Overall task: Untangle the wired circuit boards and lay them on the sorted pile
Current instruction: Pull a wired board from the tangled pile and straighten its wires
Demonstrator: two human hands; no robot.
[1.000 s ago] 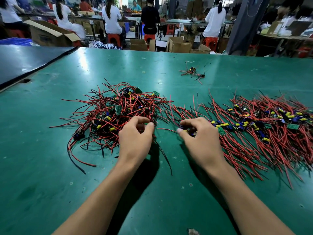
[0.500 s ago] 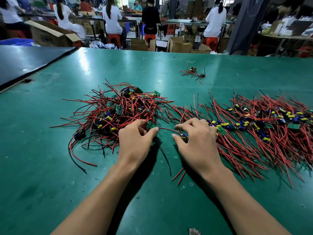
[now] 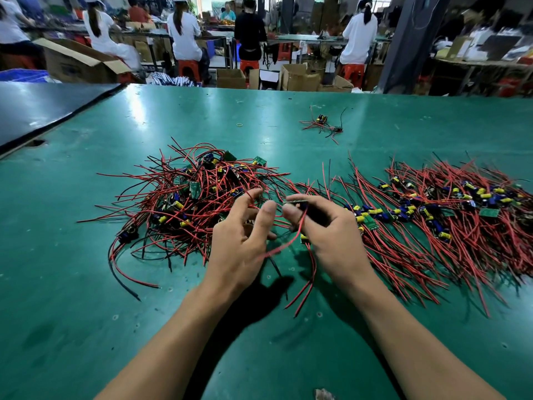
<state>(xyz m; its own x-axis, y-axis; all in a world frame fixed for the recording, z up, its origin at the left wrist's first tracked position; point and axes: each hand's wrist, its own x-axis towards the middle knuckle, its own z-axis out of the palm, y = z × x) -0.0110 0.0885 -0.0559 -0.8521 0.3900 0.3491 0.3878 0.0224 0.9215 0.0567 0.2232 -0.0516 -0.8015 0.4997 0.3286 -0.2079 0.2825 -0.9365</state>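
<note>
A tangled heap of small circuit boards with red and black wires (image 3: 190, 203) lies left of centre on the green table (image 3: 72, 298). To the right the sorted pile (image 3: 450, 215) spreads out with wires fanned toward me. My right hand (image 3: 326, 235) is raised above the table and pinches one small wired board (image 3: 298, 204); its red and black wires hang down beneath the hand. My left hand (image 3: 245, 235) is lifted beside it, fingers spread and loosely bent, with a red wire hooked over the forefinger.
A small separate bunch of wired boards (image 3: 323, 125) lies farther back on the table, with a rubber band (image 3: 239, 125) left of it. A dark table (image 3: 34, 108) adjoins at far left. Seated people and cardboard boxes are beyond the far edge.
Both hands rose off the table. My right hand lifted a board out from between the piles, its wires now dangling. My left hand opened its fingers and caught a red wire.
</note>
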